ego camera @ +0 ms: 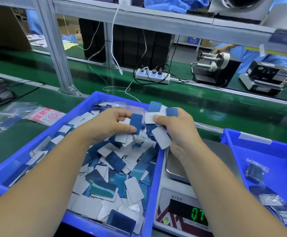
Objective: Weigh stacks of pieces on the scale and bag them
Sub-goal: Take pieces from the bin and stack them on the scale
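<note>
A big blue bin (36, 144) in front of me holds a loose heap of several flat pieces (115, 168), blue on one side and white on the other. My left hand (105, 124) hovers over the heap and pinches a blue piece (136, 123) between thumb and fingers. My right hand (177, 127) grips a fanned bunch of pieces (158, 117) above the bin's right edge. The digital scale (178, 207) stands just right of the bin; its steel pan (175, 166) is partly hidden by my right forearm and its green display (197, 214) is lit.
A second blue bin (238, 144) at the right holds several filled bags (257, 170). Empty clear bags (18, 115) lie on the green mat at the left. Beyond are a metal frame post (57, 53), a power strip (153, 75) with cables, a label dispenser (213, 67) and another person's sleeve (259, 55).
</note>
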Available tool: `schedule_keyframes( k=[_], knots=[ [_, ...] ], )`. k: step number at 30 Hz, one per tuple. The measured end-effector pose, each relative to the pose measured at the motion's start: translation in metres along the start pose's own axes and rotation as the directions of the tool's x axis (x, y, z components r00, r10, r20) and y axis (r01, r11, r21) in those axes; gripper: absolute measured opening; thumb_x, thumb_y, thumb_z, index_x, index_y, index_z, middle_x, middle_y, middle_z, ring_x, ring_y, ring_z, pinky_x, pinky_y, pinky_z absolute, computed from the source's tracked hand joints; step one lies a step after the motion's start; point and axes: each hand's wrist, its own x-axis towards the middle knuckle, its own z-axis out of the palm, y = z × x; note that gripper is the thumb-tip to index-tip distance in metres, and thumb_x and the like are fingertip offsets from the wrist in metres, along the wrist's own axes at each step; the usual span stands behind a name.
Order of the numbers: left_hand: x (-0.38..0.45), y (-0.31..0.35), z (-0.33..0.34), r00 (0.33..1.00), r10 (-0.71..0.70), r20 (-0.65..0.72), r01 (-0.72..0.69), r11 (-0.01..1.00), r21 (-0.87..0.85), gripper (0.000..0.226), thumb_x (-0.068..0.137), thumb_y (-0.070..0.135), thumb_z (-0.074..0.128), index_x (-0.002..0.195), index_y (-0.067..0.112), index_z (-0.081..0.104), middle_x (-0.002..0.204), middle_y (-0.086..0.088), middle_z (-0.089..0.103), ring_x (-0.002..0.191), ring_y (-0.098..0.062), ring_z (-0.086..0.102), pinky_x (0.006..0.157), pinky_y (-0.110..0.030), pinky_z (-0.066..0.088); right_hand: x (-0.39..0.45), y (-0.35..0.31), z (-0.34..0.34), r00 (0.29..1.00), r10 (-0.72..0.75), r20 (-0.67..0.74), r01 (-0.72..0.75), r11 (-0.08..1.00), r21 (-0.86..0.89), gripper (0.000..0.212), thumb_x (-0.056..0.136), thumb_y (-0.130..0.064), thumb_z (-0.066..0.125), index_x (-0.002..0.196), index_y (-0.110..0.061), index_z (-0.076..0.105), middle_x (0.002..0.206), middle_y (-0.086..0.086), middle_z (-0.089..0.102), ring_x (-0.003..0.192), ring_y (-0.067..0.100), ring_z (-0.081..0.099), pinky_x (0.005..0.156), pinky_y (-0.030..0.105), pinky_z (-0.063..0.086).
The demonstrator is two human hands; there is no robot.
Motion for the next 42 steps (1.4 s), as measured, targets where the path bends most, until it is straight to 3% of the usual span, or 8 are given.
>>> schedule_keyframes(
  k=[4,9,14,19,24,28,35,42],
  knots=[
    [-0.001,-0.003,-0.013,0.992,-0.02,-0.126,0.035,0.993,0.111,0.017,0.085,0.005,0.074,0.095,0.019,0.077,0.093,-0.005,0.077,0.088,-0.021,0.073,0.08,-0.028,0.056,0.005,-0.017,-0.02,1.0,-0.03,-0.001,0.03,1.0,-0.005,0.026,0.075,0.001,0.077,0.089,-0.011,0.061,0.066,0.003,0.069,0.05,0.018,0.065,0.052,0.035,0.054],
    [0.001,0.0,0.004,0.993,-0.061,-0.098,0.102,0.861,0.499,0.022,0.084,0.008,0.067,0.093,0.027,0.071,0.076,0.011,0.068,0.07,-0.009,0.062,0.056,-0.011,0.045,-0.001,-0.022,-0.028,0.998,-0.007,0.061,0.013,0.995,-0.099,0.027,0.074,0.001,0.079,0.094,-0.01,0.063,0.071,0.004,0.071,0.054,0.016,0.066,0.049,0.031,0.053],
    [-0.001,0.009,0.013,0.992,-0.047,-0.117,0.109,0.784,0.611,0.058,0.089,0.014,0.064,0.14,0.037,0.05,0.124,0.017,0.05,0.11,-0.006,0.052,0.094,-0.024,0.039,-0.013,-0.022,-0.041,0.994,-0.011,0.11,0.046,0.947,-0.319,0.038,0.074,-0.003,0.081,0.103,-0.017,0.061,0.087,0.006,0.068,0.052,0.011,0.064,0.049,0.027,0.054],
    [0.001,0.036,0.037,0.989,0.122,-0.081,-0.046,0.781,0.623,0.037,0.091,0.021,0.061,0.121,0.042,0.059,0.114,0.02,0.058,0.097,0.0,0.056,0.076,-0.018,0.043,-0.021,-0.036,-0.08,0.982,-0.112,0.154,0.19,0.636,-0.748,0.057,0.068,-0.025,0.086,0.109,-0.049,0.054,0.098,-0.013,0.06,0.062,0.006,0.063,0.046,0.019,0.046],
    [0.009,0.058,0.091,0.98,0.151,0.131,-0.199,0.785,0.586,0.032,0.092,0.027,0.059,0.121,0.04,0.058,0.1,0.024,0.058,0.082,0.001,0.058,0.058,-0.007,0.039,-0.025,-0.037,-0.121,0.973,-0.034,0.228,0.218,0.459,-0.861,0.046,0.066,-0.031,0.086,0.1,-0.046,0.059,0.1,-0.013,0.058,0.082,0.007,0.058,0.064,0.029,0.045],
    [0.023,0.063,0.132,0.953,0.186,0.24,-0.297,0.729,0.617,0.048,0.09,0.02,0.06,0.135,0.033,0.052,0.108,0.015,0.049,0.095,-0.007,0.047,0.081,-0.019,0.036,-0.025,-0.022,-0.127,0.971,-0.058,0.231,0.235,0.382,-0.894,0.034,0.068,-0.04,0.078,0.092,-0.045,0.053,0.096,-0.027,0.056,0.085,-0.011,0.052,0.062,0.015,0.036],
    [0.022,0.043,0.148,0.927,0.266,0.263,-0.374,0.652,0.66,0.05,0.082,0.036,0.046,0.131,0.031,0.056,0.088,0.02,0.044,0.099,-0.015,0.035,0.093,-0.038,0.035,-0.016,-0.006,-0.131,0.917,-0.122,0.38,0.398,0.193,-0.897,0.035,0.072,-0.056,0.058,0.104,-0.043,0.054,0.098,-0.017,0.048,0.097,0.008,0.047,0.077,0.024,0.037],
    [0.021,0.042,0.14,0.923,0.356,0.148,-0.368,0.703,0.608,0.047,0.086,0.031,0.048,0.13,0.025,0.064,0.121,0.017,0.058,0.119,-0.012,0.037,0.103,-0.028,0.027,-0.016,-0.008,-0.142,0.915,-0.185,0.359,0.4,0.286,-0.871,0.034,0.083,-0.053,0.057,0.109,-0.033,0.063,0.099,-0.01,0.056,0.092,0.007,0.051,0.072,0.018,0.036]
  ],
)
